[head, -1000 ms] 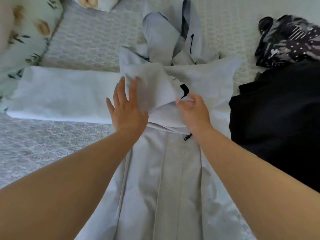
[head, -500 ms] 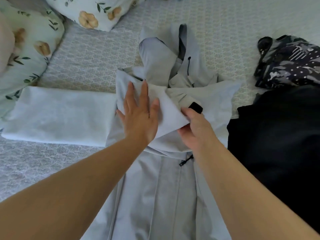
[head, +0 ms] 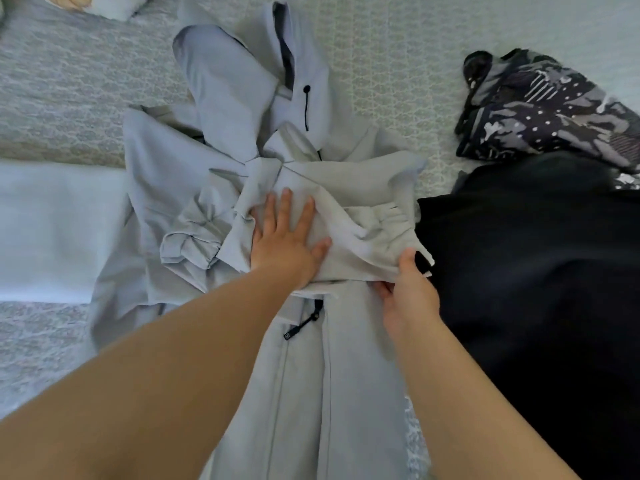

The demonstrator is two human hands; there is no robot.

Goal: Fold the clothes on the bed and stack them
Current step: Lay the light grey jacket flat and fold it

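No readable brand anywhere; the zipper pull (head: pixel 300 326) had a tiny square tag, too small to make out. The hoodie (head: pixel 304 393) lay in the middle of the bed (head: pixel 62 77), hood toward the far side, its hem cut off at the bottom edge. The left hand (head: pixel 284 244) pressed flat, fingers spread, on the sleeve (head: pixel 346 209) folded across the chest. The right hand (head: pixel 408 299) pinched that sleeve's cuff, fingers mostly tucked under the cloth. A folded pale piece (head: pixel 59 230) sat just left, a black garment (head: pixel 533 271) right, a patterned one (head: pixel 547 109) beyond it, both partly out of shot.
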